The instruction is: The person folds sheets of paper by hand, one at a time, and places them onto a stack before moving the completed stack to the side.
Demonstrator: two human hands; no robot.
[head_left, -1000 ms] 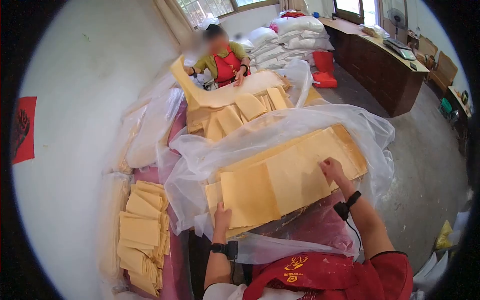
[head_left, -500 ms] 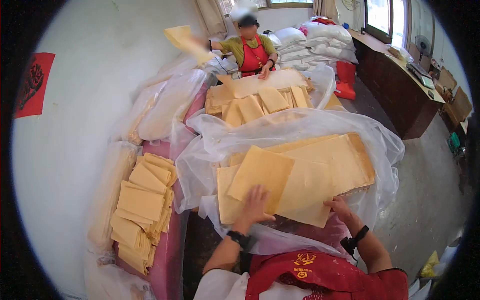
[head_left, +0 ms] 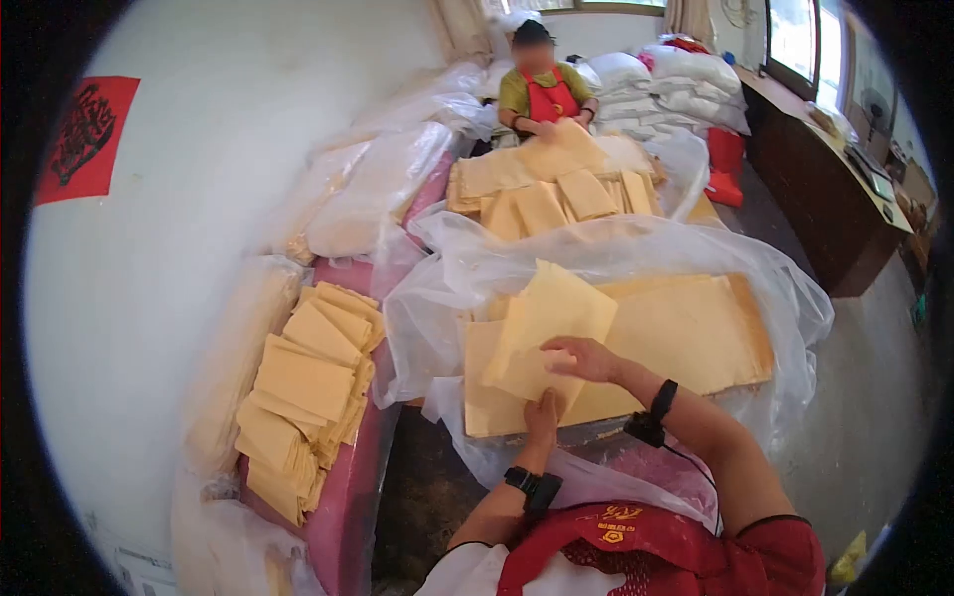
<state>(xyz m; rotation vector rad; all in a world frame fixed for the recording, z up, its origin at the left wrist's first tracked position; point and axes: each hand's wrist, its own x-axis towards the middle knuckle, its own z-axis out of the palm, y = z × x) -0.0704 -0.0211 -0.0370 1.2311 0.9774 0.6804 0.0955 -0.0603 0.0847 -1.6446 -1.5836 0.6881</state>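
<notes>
A folded yellow sheet (head_left: 561, 313) lies tilted over the left part of a stack of large yellow sheets (head_left: 686, 323) on plastic film. My left hand (head_left: 543, 412) pinches the lower edge of this folded sheet. Just above it, my right hand (head_left: 586, 360) reaches in from the right over the folded sheet, its fingers apart and curved, with nothing seen in it. To the left, a pile of folded yellow sheets (head_left: 303, 382) rests on a pink surface (head_left: 343, 526).
Across the table a co-worker (head_left: 547, 94) in a red apron handles a sheet over another stack (head_left: 487, 174). Clear plastic film (head_left: 795, 288) surrounds the near stack. White sacks (head_left: 696, 84) and a dark counter (head_left: 825, 189) stand behind.
My right hand has moved left from the stack's front edge to the folded sheet. My left hand, flat before, now pinches its lower edge. The co-worker's raised sheet has come down.
</notes>
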